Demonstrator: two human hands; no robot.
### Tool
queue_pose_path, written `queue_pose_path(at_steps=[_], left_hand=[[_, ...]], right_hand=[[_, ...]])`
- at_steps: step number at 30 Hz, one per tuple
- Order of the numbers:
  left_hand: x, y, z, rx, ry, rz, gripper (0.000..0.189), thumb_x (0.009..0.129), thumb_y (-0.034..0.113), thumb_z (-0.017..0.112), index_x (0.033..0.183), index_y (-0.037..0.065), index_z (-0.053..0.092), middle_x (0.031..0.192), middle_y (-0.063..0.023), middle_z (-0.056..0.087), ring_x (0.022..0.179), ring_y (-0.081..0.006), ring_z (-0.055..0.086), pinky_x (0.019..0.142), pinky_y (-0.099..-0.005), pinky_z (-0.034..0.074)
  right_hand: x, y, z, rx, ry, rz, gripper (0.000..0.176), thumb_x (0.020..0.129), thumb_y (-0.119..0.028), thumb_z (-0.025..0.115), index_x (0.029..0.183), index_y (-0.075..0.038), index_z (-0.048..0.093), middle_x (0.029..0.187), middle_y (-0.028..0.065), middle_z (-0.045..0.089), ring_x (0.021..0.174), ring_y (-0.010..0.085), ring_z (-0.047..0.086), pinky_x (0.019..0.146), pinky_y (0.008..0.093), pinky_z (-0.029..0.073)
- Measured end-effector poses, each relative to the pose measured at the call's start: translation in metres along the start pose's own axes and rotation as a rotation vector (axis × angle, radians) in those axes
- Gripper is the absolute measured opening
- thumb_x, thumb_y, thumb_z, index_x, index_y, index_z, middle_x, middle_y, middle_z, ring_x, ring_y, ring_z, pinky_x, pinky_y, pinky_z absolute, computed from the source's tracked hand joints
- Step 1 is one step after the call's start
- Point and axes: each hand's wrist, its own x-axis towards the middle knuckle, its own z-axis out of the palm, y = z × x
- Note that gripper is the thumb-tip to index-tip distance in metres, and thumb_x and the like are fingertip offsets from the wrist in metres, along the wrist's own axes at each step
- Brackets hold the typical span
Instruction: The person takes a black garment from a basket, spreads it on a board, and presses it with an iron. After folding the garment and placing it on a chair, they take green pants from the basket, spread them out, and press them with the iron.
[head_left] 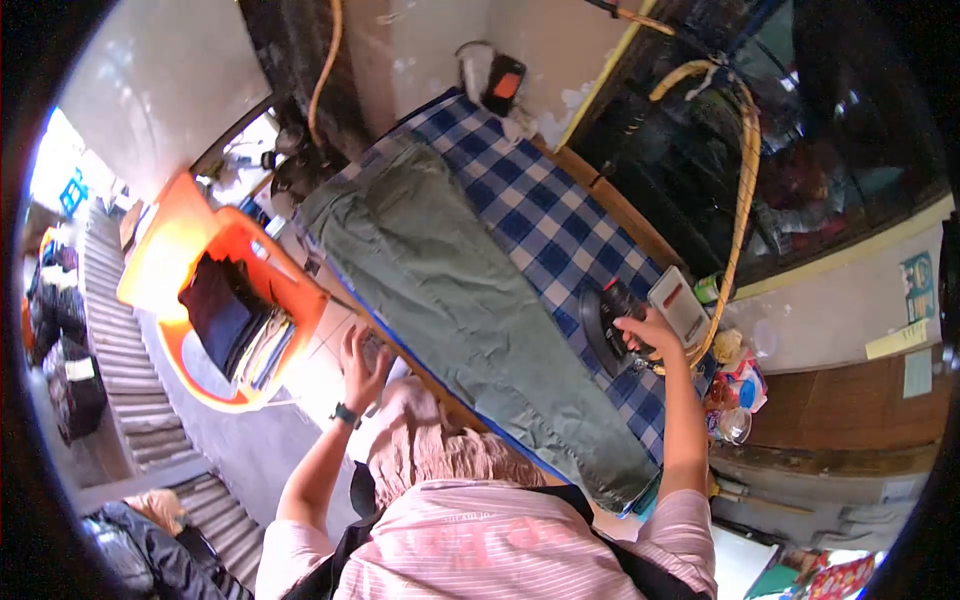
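Grey-green trousers (455,300) lie stretched lengthwise along the table, on a blue and white checked cloth (530,200). My right hand (650,333) is wrapped round the handle of a dark clothes iron (603,318), which rests on the checked cloth to the right of the trousers. Apart from the trousers, my left hand (364,365) hovers by the table's near left edge, fingers spread and holding nothing that I can make out.
An orange plastic chair (180,270) at the left bears a pile of folded clothes (225,315). A yellow cord (745,190) hangs at the right and runs down near the iron. Beside the iron is a white and red box (680,305). A phone (503,85) lies at the far end.
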Motion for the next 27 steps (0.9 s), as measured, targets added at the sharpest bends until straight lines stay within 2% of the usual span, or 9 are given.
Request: queue_pose_path(at_steps=[2, 4, 8, 10, 12, 13, 16, 20, 27], left_hand=[[0.011, -0.014, 0.011, -0.255, 0.075, -0.164, 0.045, 0.089, 0.015, 0.061, 0.127, 0.001, 0.041, 0.111, -0.017, 0.053, 0.102, -0.0258, 0.054, 0.089, -0.0346, 0.044], [0.029, -0.022, 0.031, -0.68, 0.083, -0.234, 0.042, 0.091, 0.017, 0.061, 0.124, 0.001, 0.042, 0.096, -0.0093, 0.057, 0.086, -0.0181, 0.059, 0.079, -0.0298, 0.049], [0.066, 0.004, 0.043, -0.819, 0.246, -0.519, 0.044, 0.085, 0.024, 0.07, 0.114, 0.002, 0.046, 0.083, -0.0037, 0.057, 0.068, -0.0099, 0.057, 0.06, -0.0227, 0.049], [0.08, 0.013, 0.043, -0.811, 0.249, -0.646, 0.039, 0.083, 0.024, 0.073, 0.107, 0.003, 0.051, 0.076, -0.0004, 0.055, 0.065, -0.0087, 0.056, 0.057, -0.0214, 0.047], [0.084, 0.012, 0.042, -0.873, 0.264, -0.631, 0.035, 0.083, 0.023, 0.073, 0.104, 0.004, 0.052, 0.074, 0.0008, 0.054, 0.063, -0.0074, 0.053, 0.055, -0.0206, 0.044], [0.086, 0.008, 0.042, -0.932, 0.266, -0.618, 0.031, 0.083, 0.022, 0.073, 0.1, 0.004, 0.054, 0.071, 0.002, 0.053, 0.061, -0.006, 0.05, 0.052, -0.0197, 0.041], [0.091, -0.013, 0.046, -0.924, 0.393, -0.486, 0.026, 0.084, 0.021, 0.072, 0.095, 0.004, 0.055, 0.07, 0.0041, 0.051, 0.059, -0.0041, 0.045, 0.05, -0.019, 0.036], [0.151, -0.038, 0.018, -0.862, 0.555, -0.406, 0.043, 0.084, 0.022, 0.072, 0.115, 0.004, 0.047, 0.071, 0.0045, 0.049, 0.059, -0.0044, 0.041, 0.051, -0.0203, 0.034], [0.247, -0.063, -0.046, -0.393, 0.286, -0.41, 0.058, 0.084, 0.034, 0.071, 0.123, 0.003, 0.04, 0.085, -0.0042, 0.053, 0.075, -0.0111, 0.048, 0.066, -0.0236, 0.042]], right_hand=[[0.007, -0.011, 0.022, -0.058, 0.258, -0.043, 0.022, 0.078, -0.014, 0.067, 0.089, 0.0, 0.055, 0.06, 0.0053, 0.057, 0.044, 0.0157, 0.055, 0.04, 0.0294, 0.043], [-0.019, -0.045, 0.067, -0.221, 0.512, -0.193, 0.024, 0.075, -0.013, 0.066, 0.092, 0.001, 0.054, 0.06, 0.0062, 0.057, 0.042, 0.0159, 0.053, 0.04, 0.0304, 0.043], [-0.081, -0.095, 0.114, -0.239, 0.254, -0.196, 0.05, 0.071, -0.025, 0.067, 0.112, 0.0, 0.055, 0.071, 0.0119, 0.063, 0.05, 0.0175, 0.061, 0.051, 0.0319, 0.05], [-0.094, -0.113, 0.158, -0.325, 0.033, -0.165, 0.055, 0.07, -0.028, 0.067, 0.118, -0.004, 0.056, 0.074, 0.0147, 0.065, 0.06, 0.0263, 0.066, 0.059, 0.036, 0.053], [-0.078, -0.073, 0.218, -0.708, 0.19, -0.466, 0.061, 0.069, -0.028, 0.068, 0.124, -0.006, 0.054, 0.083, 0.0169, 0.068, 0.074, 0.0316, 0.067, 0.07, 0.0384, 0.053], [-0.084, -0.068, 0.235, -0.655, 0.096, -0.441, 0.063, 0.068, -0.03, 0.068, 0.125, -0.008, 0.054, 0.089, 0.0181, 0.067, 0.083, 0.0344, 0.065, 0.076, 0.0399, 0.052], [-0.095, -0.07, 0.259, -0.633, -0.076, -0.416, 0.065, 0.068, -0.031, 0.068, 0.127, -0.01, 0.053, 0.1, 0.0198, 0.066, 0.093, 0.0365, 0.063, 0.084, 0.0417, 0.05], [-0.093, -0.087, 0.271, -0.621, 0.068, -0.403, 0.069, 0.07, -0.036, 0.068, 0.13, -0.006, 0.05, 0.092, 0.0244, 0.066, 0.087, 0.0382, 0.064, 0.079, 0.0441, 0.051], [-0.043, -0.131, 0.314, -0.657, 0.205, -0.335, 0.066, 0.07, -0.041, 0.068, 0.128, -0.014, 0.054, 0.082, 0.0218, 0.067, 0.078, 0.0373, 0.066, 0.071, 0.0458, 0.053]])
